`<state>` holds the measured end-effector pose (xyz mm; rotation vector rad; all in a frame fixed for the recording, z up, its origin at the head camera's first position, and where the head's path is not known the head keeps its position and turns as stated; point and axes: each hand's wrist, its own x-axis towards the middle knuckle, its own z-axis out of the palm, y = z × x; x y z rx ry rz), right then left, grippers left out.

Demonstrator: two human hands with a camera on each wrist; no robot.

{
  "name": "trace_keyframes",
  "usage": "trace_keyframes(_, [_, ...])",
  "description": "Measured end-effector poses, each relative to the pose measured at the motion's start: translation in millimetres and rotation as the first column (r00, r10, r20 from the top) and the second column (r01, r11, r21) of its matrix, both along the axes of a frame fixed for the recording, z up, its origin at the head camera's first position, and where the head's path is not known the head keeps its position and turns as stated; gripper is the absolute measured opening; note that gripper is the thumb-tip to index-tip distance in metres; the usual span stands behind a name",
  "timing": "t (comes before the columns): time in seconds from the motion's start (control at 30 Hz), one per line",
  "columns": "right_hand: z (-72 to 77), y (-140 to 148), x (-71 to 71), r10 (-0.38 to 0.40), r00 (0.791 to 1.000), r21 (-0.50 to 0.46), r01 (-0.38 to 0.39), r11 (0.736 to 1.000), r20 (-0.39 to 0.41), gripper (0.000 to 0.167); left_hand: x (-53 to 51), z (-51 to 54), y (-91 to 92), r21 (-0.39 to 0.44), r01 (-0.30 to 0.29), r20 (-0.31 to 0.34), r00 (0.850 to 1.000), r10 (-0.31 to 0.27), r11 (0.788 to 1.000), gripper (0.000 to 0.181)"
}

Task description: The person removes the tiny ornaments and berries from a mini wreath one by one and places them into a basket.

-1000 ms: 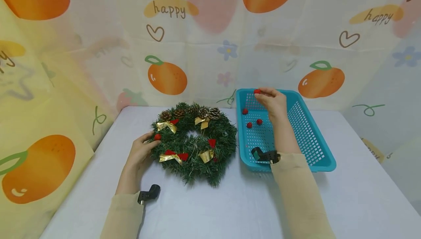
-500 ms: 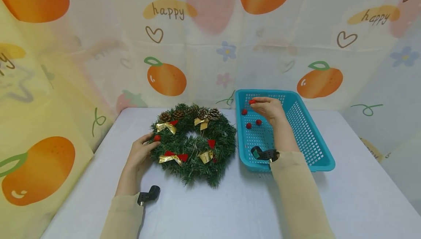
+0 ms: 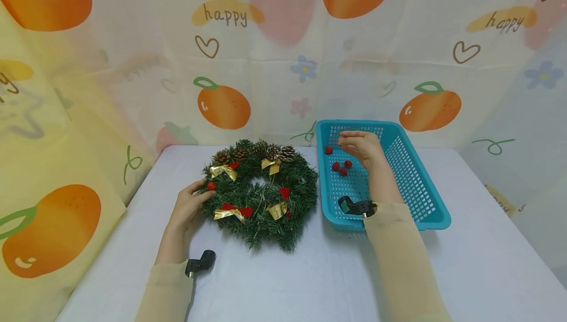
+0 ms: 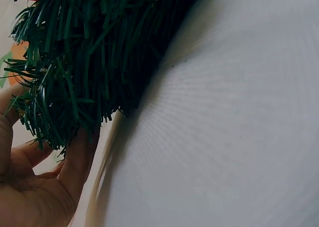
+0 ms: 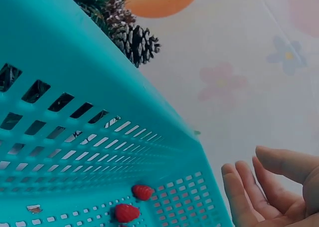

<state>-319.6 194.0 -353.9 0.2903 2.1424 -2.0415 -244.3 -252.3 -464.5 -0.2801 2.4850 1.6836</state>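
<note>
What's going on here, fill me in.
A person is at work with a wreath and a basket. The left hand holds the wreath's edge, where a red berry shows beside the fingers. The right hand is over the basket, holding nothing. Four red berries lie in the basket, three grouped and one apart.

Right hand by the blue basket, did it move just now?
Yes, the right hand is lower in the head view: its fingers overlapped the blue basket's far rim before, now they show below it.
</note>
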Motion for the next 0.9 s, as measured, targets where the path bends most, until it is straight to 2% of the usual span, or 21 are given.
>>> trace_keyframes(0.37, [0.6,-1.7,-0.6,0.009,1.000,-0.023,-0.009,1.000,0.002,0.048,-1.4,-3.2,-0.9,0.001,-0.012,-0.007,1.000,0.012,1.000,0.070])
trace_keyframes(0.7, [5.6,-1.7,0.9,0.000,1.000,-0.110,-0.001,0.994,-0.012,0.047,-1.0,-2.5,-0.3,0.018,-0.004,-0.005,1.000,0.004,1.000,0.070])
trace_keyframes(0.9, [8.4,-2.7,1.6,-0.018,0.999,-0.124,0.014,0.992,-0.030,0.050,-1.7,-2.7,-1.3,0.017,-0.003,0.000,1.000,0.003,1.000,0.071])
